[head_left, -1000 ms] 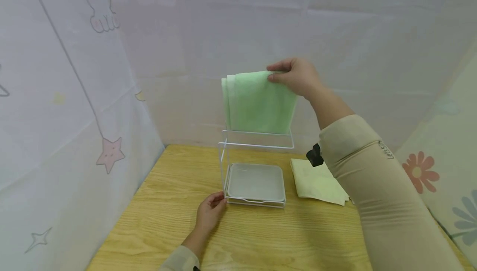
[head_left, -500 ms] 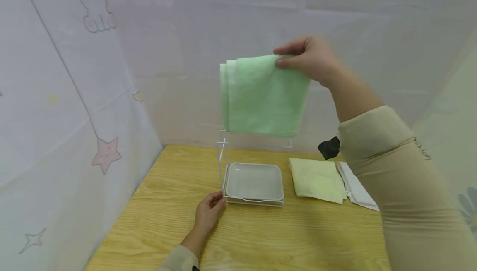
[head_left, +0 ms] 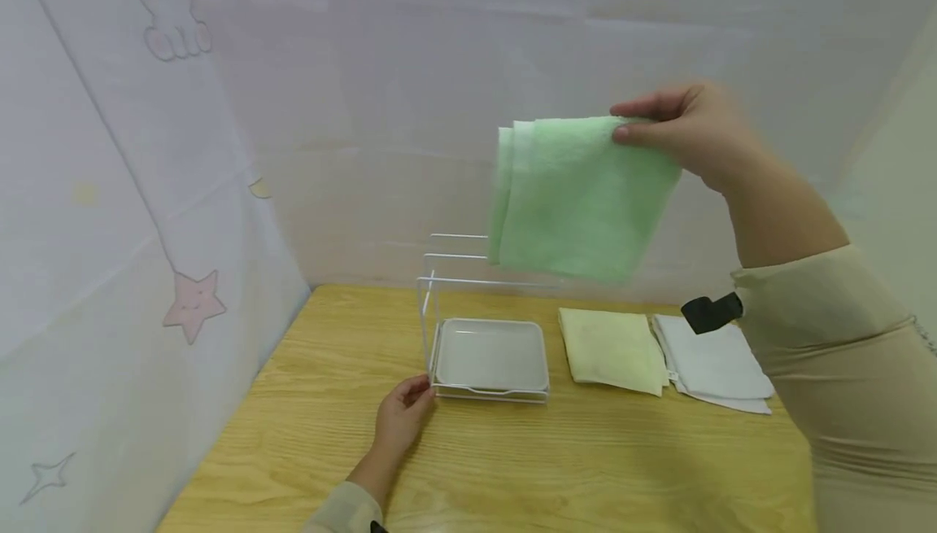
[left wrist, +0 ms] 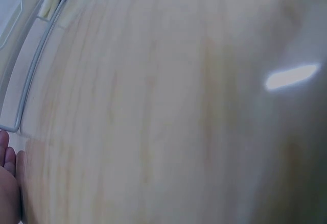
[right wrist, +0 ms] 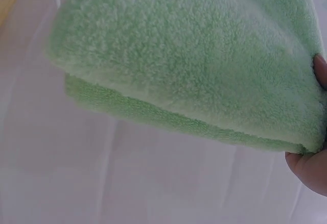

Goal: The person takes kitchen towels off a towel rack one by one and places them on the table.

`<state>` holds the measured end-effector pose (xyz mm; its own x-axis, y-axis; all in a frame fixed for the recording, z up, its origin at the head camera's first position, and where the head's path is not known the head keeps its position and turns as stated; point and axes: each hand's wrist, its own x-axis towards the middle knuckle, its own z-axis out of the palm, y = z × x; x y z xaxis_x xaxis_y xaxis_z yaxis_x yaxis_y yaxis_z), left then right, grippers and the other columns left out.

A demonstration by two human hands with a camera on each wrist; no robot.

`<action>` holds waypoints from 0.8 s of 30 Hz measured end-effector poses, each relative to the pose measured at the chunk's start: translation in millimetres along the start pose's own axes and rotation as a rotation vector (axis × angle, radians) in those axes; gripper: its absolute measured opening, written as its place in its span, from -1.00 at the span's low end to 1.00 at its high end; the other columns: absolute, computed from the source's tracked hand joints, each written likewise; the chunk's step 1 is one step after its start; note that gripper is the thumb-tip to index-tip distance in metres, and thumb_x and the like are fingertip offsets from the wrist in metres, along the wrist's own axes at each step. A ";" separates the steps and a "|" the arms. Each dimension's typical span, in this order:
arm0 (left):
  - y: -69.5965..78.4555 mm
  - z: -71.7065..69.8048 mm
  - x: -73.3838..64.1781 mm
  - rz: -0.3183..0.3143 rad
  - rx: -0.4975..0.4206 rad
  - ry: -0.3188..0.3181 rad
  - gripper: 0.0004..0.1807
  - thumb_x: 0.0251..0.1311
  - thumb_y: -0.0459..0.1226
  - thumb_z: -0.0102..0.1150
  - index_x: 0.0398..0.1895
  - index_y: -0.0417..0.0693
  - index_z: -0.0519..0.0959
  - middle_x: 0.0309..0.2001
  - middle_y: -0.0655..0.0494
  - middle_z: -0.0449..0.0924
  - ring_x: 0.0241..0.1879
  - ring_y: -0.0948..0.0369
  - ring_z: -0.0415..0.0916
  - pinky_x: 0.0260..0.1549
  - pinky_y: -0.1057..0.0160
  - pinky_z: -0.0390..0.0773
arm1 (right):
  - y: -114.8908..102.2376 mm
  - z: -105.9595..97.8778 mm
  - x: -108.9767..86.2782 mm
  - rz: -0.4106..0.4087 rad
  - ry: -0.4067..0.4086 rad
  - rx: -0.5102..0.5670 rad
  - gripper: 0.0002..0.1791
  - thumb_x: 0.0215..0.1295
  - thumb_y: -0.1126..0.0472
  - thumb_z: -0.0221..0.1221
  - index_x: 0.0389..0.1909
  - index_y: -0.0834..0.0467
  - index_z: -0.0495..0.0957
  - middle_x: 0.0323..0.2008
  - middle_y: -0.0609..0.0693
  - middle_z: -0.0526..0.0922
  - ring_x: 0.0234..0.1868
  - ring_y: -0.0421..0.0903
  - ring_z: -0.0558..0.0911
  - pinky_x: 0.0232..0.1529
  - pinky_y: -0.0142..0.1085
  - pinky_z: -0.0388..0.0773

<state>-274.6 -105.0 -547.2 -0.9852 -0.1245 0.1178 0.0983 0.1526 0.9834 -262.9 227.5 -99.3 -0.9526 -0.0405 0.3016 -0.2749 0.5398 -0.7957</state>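
In the head view my right hand [head_left: 706,138] pinches the top edge of a folded light-green towel [head_left: 586,199] between thumb and fingers. The towel hangs in the air above and to the right of a white wire rack [head_left: 492,395]. Its fluffy folded layers fill much of the right wrist view, with fingertips [right wrist: 321,71] at the right. My left hand [head_left: 401,415] holds the rack's front left corner low down at the tabletop. In the left wrist view only part of that hand [left wrist: 9,188] shows, by the rack's corner. A grey tray [head_left: 492,354] lies in the rack's base.
To the right of the rack, a folded pale-yellow towel [head_left: 609,350] and a folded white towel [head_left: 713,358] lie side by side on the wooden table [head_left: 556,468]. Printed cloth [head_left: 395,93] hangs behind and at the left.
My right hand has lifted the green towel up from the rack's top bars and carried it to the right. The left hand has stayed at the rack's corner. The white towel has come into view.
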 end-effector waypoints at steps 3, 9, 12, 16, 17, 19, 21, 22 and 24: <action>0.4 0.2 0.1 -0.008 -0.010 -0.007 -0.68 0.22 -0.38 0.28 0.02 -0.33 0.59 -0.03 -0.25 0.64 -0.21 0.36 0.59 -0.23 0.55 0.60 | 10.3 -10.6 -9.6 0.005 0.005 0.001 -0.78 0.11 0.11 0.43 -0.21 -0.23 0.74 -0.41 -0.40 0.71 -0.36 -0.37 0.61 -0.38 -0.54 0.53; 0.5 -1.3 1.1 0.017 -0.032 -0.023 -0.67 0.22 -0.39 0.27 0.03 -0.37 0.57 -0.03 -0.29 0.63 -0.22 0.36 0.59 -0.24 0.53 0.61 | 34.3 -34.6 -31.5 0.025 0.027 -0.002 -0.75 0.15 0.15 0.40 -0.16 -0.21 0.74 -0.35 -0.39 0.72 -0.37 -0.34 0.64 -0.40 -0.51 0.58; -0.8 -2.6 2.3 0.027 -0.036 -0.021 -0.68 0.22 -0.40 0.27 0.02 -0.39 0.57 -0.04 -0.30 0.63 -0.25 0.41 0.58 -0.25 0.52 0.62 | 45.7 -44.6 -41.8 0.036 0.045 -0.013 -0.74 0.16 0.17 0.39 -0.15 -0.20 0.74 -0.34 -0.39 0.71 -0.36 -0.34 0.64 -0.40 -0.52 0.58; 0.3 -4.6 2.0 0.013 -0.030 -0.017 -0.68 0.23 -0.40 0.26 0.02 -0.38 0.57 -0.04 -0.28 0.63 -0.25 0.42 0.57 -0.27 0.53 0.61 | 60.9 -49.2 -55.2 0.054 0.049 -0.063 -0.74 0.18 0.19 0.38 -0.19 -0.27 0.74 -0.38 -0.43 0.71 -0.39 -0.35 0.65 -0.41 -0.49 0.60; 0.8 -4.9 1.8 0.007 -0.026 -0.017 -0.68 0.23 -0.39 0.26 0.02 -0.37 0.58 -0.03 -0.27 0.64 -0.24 0.41 0.57 -0.27 0.53 0.60 | 65.0 -49.2 -58.5 0.062 0.043 -0.077 -0.72 0.19 0.19 0.37 -0.21 -0.31 0.73 -0.38 -0.43 0.71 -0.40 -0.34 0.65 -0.41 -0.48 0.60; 1.1 -5.3 2.1 -0.012 -0.013 -0.016 -0.69 0.23 -0.39 0.26 0.03 -0.35 0.58 -0.03 -0.25 0.64 -0.22 0.36 0.59 -0.27 0.55 0.59 | 73.4 -48.5 -65.0 0.083 0.020 -0.104 -0.69 0.22 0.19 0.35 -0.27 -0.41 0.70 -0.40 -0.45 0.70 -0.41 -0.34 0.65 -0.40 -0.45 0.61; 0.3 -5.5 3.0 -0.021 0.002 -0.018 -0.69 0.24 -0.39 0.25 0.03 -0.34 0.58 -0.03 -0.24 0.64 -0.19 0.30 0.60 -0.27 0.55 0.58 | 82.1 -47.8 -71.3 0.108 -0.013 -0.124 -0.65 0.25 0.18 0.32 -0.31 -0.48 0.66 -0.39 -0.45 0.69 -0.39 -0.32 0.65 -0.39 -0.43 0.62; -0.4 -5.8 3.6 -0.022 0.010 -0.018 -0.69 0.24 -0.39 0.25 0.03 -0.34 0.58 -0.03 -0.25 0.63 -0.18 0.27 0.60 -0.27 0.55 0.58 | 86.4 -47.2 -74.4 0.117 -0.026 -0.129 -0.65 0.26 0.17 0.31 -0.31 -0.49 0.66 -0.38 -0.45 0.69 -0.38 -0.31 0.65 -0.38 -0.42 0.62; -1.2 -6.2 4.3 -0.027 0.010 -0.019 -0.70 0.25 -0.40 0.23 0.03 -0.36 0.57 -0.03 -0.28 0.62 -0.18 0.24 0.61 -0.28 0.55 0.59 | 95.0 -45.3 -80.8 0.139 -0.051 -0.138 -0.67 0.28 0.14 0.30 -0.30 -0.50 0.65 -0.37 -0.44 0.69 -0.37 -0.29 0.66 -0.36 -0.40 0.63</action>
<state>-278.1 -111.7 -547.0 -0.9900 -0.1096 0.0887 0.0705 0.1595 0.9847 -206.2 320.2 -175.4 -0.9864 0.0017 0.1642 -0.1233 0.6529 -0.7473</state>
